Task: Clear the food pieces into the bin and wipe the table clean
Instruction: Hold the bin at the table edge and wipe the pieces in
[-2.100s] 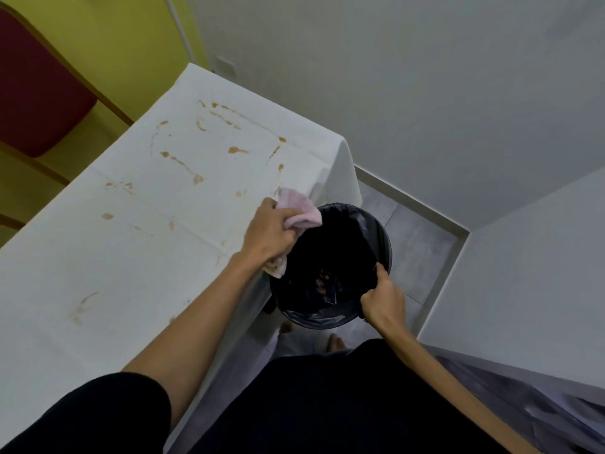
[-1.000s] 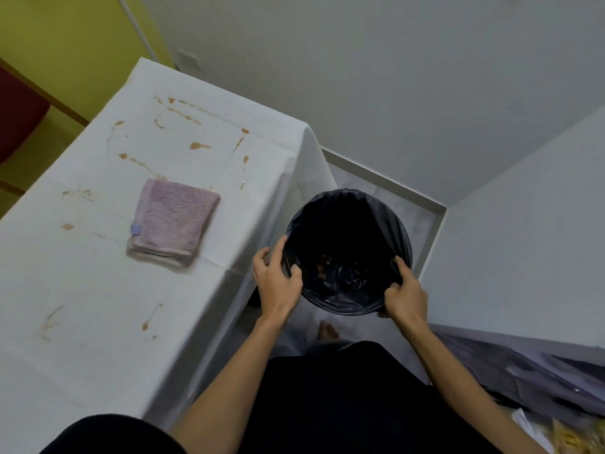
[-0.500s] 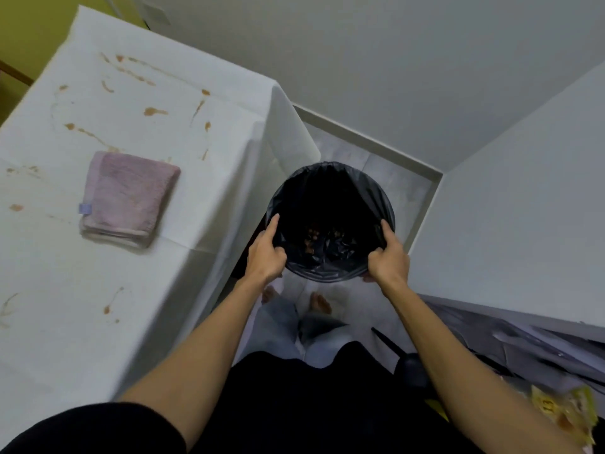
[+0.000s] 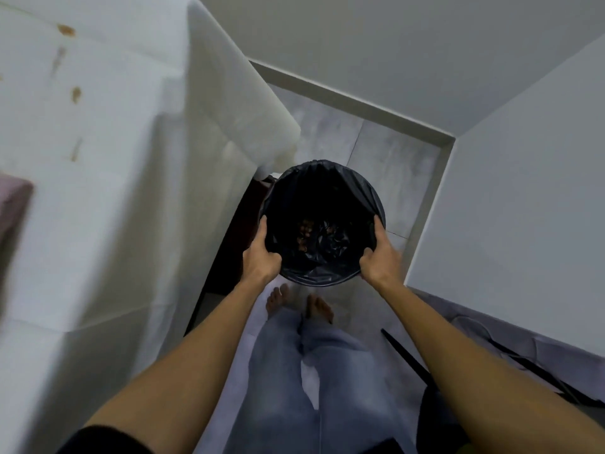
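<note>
Jeans point(image 4: 294, 371) and bare feet point(image 4: 278, 298) filled the near view. Just beyond the toes, both hands were clamped on the black-lined bin point(image 4: 327, 280): the left hand point(image 4: 262, 260) gripped its left rim and the right hand point(image 4: 381, 262) its right rim, fingers curled round the edge. Whether the bin already stood on the floor could not be told.

Brown food pieces point(image 4: 304, 232) lay at the bottom of the liner. Two seconds earlier the left hand had held the pink cloth point(image 4: 14, 204) over the bin. Since then it had let the cloth go onto the table point(image 4: 114, 191), joined the right hand on the rim, and the bin had been carried lower, down beside the table's hanging cover.

That suggested the clearing half was finished and the bin was being put away. Farther off, brown stains point(image 4: 65, 29) still marked the tabletop, so the wiping looked largely undone, with the cloth waiting at the left edge of view.
</note>
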Tool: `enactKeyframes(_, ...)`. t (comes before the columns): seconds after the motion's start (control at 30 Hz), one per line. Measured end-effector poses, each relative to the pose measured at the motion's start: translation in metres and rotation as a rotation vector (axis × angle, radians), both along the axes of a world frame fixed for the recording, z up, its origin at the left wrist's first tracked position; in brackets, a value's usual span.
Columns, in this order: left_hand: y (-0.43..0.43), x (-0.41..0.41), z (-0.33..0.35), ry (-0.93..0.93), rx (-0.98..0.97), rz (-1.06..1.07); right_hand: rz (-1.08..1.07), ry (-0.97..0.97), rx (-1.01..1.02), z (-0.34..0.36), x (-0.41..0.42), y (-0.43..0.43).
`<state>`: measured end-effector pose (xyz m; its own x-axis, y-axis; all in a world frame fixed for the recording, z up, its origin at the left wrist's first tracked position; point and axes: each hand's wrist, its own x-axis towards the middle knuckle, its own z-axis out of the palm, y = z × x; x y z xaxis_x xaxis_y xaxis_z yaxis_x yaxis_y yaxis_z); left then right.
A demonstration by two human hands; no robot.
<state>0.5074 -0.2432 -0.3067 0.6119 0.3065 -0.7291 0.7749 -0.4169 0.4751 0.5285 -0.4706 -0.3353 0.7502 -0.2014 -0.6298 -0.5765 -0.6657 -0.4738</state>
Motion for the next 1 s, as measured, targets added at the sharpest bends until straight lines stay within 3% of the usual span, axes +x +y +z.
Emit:
enactKeyframes(0.23,-0.012,0.031,-0.119,-0.007,-0.006,0.020,-0.014,-0.020,0.011,-0.115,0.028,-0.009)
enactKeyframes(0.53,-0.023,0.056,-0.221,-0.096,0.032,-0.002,-0.049,-0.046,-0.027,-0.224,0.050,-0.012)
enactKeyframes(0.8,-0.009,0.085,-0.286,-0.127,0.088,-0.009,-0.021,-0.136,-0.035,-0.284,0.082,0.002)
enactKeyframes(1.0,-0.005,0.095,-0.307,-0.170,0.083,0.010,-0.035,-0.196,0.016,-0.292,0.094,0.012)
